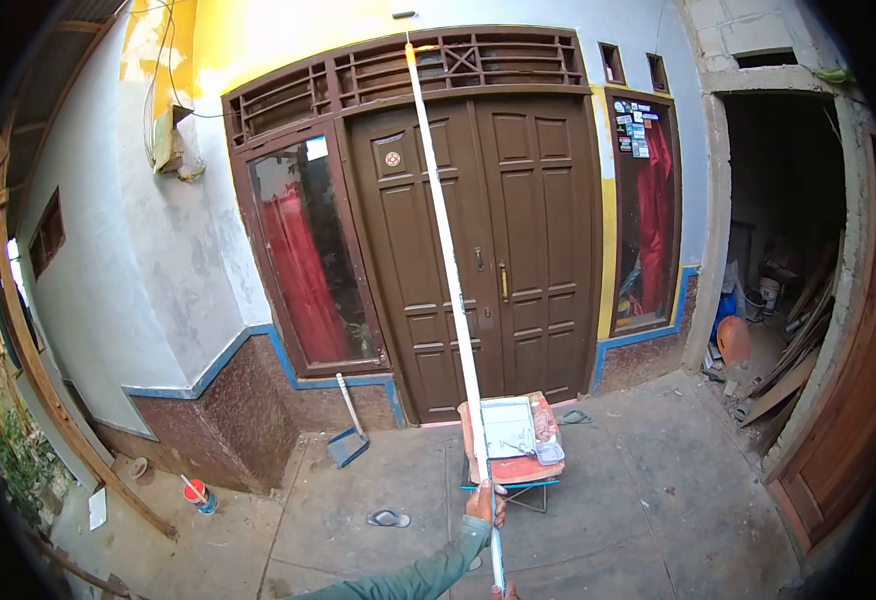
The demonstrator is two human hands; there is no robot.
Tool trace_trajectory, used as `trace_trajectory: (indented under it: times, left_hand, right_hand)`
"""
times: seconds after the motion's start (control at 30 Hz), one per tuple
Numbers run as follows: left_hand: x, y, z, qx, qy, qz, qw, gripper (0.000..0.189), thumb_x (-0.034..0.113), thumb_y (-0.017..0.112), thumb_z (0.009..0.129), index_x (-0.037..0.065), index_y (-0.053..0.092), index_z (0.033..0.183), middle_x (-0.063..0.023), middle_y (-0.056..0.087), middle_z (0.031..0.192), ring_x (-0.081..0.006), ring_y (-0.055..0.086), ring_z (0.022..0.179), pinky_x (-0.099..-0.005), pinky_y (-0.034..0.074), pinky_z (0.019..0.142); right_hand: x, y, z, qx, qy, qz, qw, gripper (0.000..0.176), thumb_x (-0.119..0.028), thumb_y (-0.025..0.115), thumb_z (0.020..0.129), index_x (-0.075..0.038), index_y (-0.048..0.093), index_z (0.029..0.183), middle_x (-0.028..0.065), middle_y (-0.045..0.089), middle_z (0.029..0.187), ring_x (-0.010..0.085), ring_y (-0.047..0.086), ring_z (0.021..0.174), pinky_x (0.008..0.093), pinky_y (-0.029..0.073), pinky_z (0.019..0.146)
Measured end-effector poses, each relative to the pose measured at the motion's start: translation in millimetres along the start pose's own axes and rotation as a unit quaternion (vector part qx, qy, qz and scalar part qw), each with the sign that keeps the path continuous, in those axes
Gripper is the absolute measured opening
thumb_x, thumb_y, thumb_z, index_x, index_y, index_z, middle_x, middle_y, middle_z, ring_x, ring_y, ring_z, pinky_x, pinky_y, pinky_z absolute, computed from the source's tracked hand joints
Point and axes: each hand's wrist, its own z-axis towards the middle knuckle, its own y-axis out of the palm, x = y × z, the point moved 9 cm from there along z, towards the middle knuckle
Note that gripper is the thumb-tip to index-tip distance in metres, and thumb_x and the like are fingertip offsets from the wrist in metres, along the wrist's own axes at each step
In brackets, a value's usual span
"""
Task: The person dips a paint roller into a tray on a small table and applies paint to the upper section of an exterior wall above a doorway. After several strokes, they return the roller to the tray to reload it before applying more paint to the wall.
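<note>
A long white extension pole [450, 250] rises from the bottom of the view to the top of the wall. At its far end is a small, dark-looking paint roller [404, 15], up on the wall above the door transom. My left hand [484, 504], in a green sleeve, is wrapped round the lower pole. Below it, my right hand [505, 593] shows only in part at the bottom edge, closed round the pole's end. Just beyond my left hand, a paint tray [507, 430] with white paint rests on a small red-topped stand [528, 468].
Brown double doors [538, 230] stand shut ahead, between windows with red curtains. A dustpan [347, 447], a sandal [389, 519] and a red bucket [199, 496] are on the concrete floor. Planks [793, 370] lean inside the dark doorway at right. A wooden post [33, 360] slants at left.
</note>
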Motion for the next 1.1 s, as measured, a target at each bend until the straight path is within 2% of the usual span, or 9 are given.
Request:
trace_trajectory:
  times: [0.2, 0.33, 0.73, 0.8, 0.83, 0.97, 1.03, 1.07, 1.1]
  left_hand:
    - [-13.6, -6.0, -13.0, 0.01, -0.04, 0.022, 0.999, 0.043, 0.047, 0.048, 0.099, 0.004, 0.051, 0.095, -0.0026, 0.037, 0.053, -0.0134, 0.035, 0.037, -0.0299, 0.032, 0.036]
    - [-24.9, -11.2, -16.4, 0.013, -0.058, 0.002, 0.998, 0.041, 0.047, 0.049, 0.099, 0.006, 0.051, 0.095, -0.0004, 0.036, 0.053, -0.011, 0.035, 0.038, -0.028, 0.03, 0.036]
    - [32.3, 4.0, 0.7, -0.033, 0.007, -0.013, 0.999, 0.054, 0.054, 0.037, 0.1, 0.002, 0.051, 0.098, -0.0029, 0.039, 0.055, -0.0115, 0.035, 0.037, -0.0275, 0.032, 0.035]
    - [39.5, 3.5, 4.3, -0.025, 0.019, -0.008, 0.999, 0.054, 0.054, 0.036, 0.1, 0.002, 0.051, 0.097, -0.0027, 0.039, 0.055, -0.0111, 0.035, 0.037, -0.0276, 0.031, 0.035]
    - [43.6, 4.0, 6.7, -0.022, 0.026, -0.007, 0.999, 0.054, 0.054, 0.036, 0.1, 0.002, 0.051, 0.097, -0.0027, 0.038, 0.055, -0.011, 0.035, 0.037, -0.0276, 0.031, 0.035]
    - [31.4, -4.5, 10.6, 0.002, 0.013, 0.008, 1.0, 0.054, 0.054, 0.036, 0.1, 0.002, 0.05, 0.097, -0.0021, 0.038, 0.054, -0.0105, 0.035, 0.037, -0.0274, 0.03, 0.034]
    - [30.5, -13.0, 14.7, 0.027, 0.043, 0.037, 0.998, 0.052, 0.054, 0.037, 0.1, 0.003, 0.051, 0.096, -0.0015, 0.039, 0.054, -0.0101, 0.035, 0.036, -0.0269, 0.029, 0.034]
    - [34.7, -13.9, 16.0, 0.021, 0.062, 0.035, 0.997, 0.048, 0.053, 0.039, 0.1, 0.007, 0.051, 0.096, -0.0007, 0.04, 0.053, -0.01, 0.035, 0.036, -0.0268, 0.028, 0.033]
    - [34.8, -13.0, 18.0, 0.015, 0.064, 0.029, 0.997, 0.048, 0.053, 0.039, 0.1, 0.007, 0.051, 0.096, -0.0007, 0.04, 0.053, -0.01, 0.035, 0.036, -0.0268, 0.028, 0.033]
  right_hand:
    - [20.7, 15.3, -6.6, 0.018, 0.006, 0.034, 0.999, 0.048, -0.039, 0.053, 0.094, 0.0, 0.056, 0.122, 0.027, 0.062, 0.083, 0.0448, 0.06, 0.077, 0.0494, 0.048, 0.067]
    - [15.2, 17.4, -1.9, 0.038, 0.014, 0.022, 0.999, 0.049, -0.04, 0.053, 0.094, -0.001, 0.056, 0.123, 0.0267, 0.062, 0.084, 0.0444, 0.061, 0.079, 0.0488, 0.048, 0.067]
    - [-17.2, 3.1, -0.7, 0.101, 0.044, -0.009, 0.994, 0.051, -0.044, 0.052, 0.095, -0.002, 0.056, 0.123, 0.0262, 0.063, 0.088, 0.0433, 0.061, 0.082, 0.0472, 0.05, 0.067]
    - [-18.2, 21.2, 12.9, -0.091, 0.118, 0.039, 0.988, 0.056, -0.045, 0.051, 0.095, -0.002, 0.051, 0.13, 0.0249, 0.062, 0.106, 0.0399, 0.06, 0.1, 0.0455, 0.051, 0.08]
    - [-26.1, 14.4, 25.1, -0.088, 0.116, 0.036, 0.989, 0.056, -0.045, 0.051, 0.095, -0.002, 0.051, 0.13, 0.0249, 0.062, 0.106, 0.0399, 0.06, 0.1, 0.0455, 0.051, 0.08]
    - [-86.4, -29.8, 93.0, 0.013, 0.011, 0.027, 0.999, 0.044, -0.034, 0.048, 0.096, -0.002, 0.051, 0.127, 0.0241, 0.062, 0.098, 0.0402, 0.06, 0.092, 0.0462, 0.048, 0.078]
    - [-136.7, -55.7, 124.6, 0.067, -0.036, 0.022, 0.997, 0.039, -0.029, 0.046, 0.097, -0.002, 0.051, 0.125, 0.0236, 0.062, 0.094, 0.0404, 0.061, 0.089, 0.0465, 0.046, 0.077]
    - [-208.8, -86.1, 152.6, 0.112, -0.144, 0.114, 0.977, 0.035, -0.03, 0.046, 0.097, 0.0, 0.053, 0.115, 0.0251, 0.061, 0.094, 0.0444, 0.059, 0.087, 0.0491, 0.045, 0.076]
    - [-270.3, -107.5, 182.1, 0.106, -0.207, 0.124, 0.965, 0.036, -0.029, 0.045, 0.097, 0.002, 0.053, 0.116, 0.0279, 0.059, 0.101, 0.0447, 0.057, 0.095, 0.049, 0.043, 0.082]
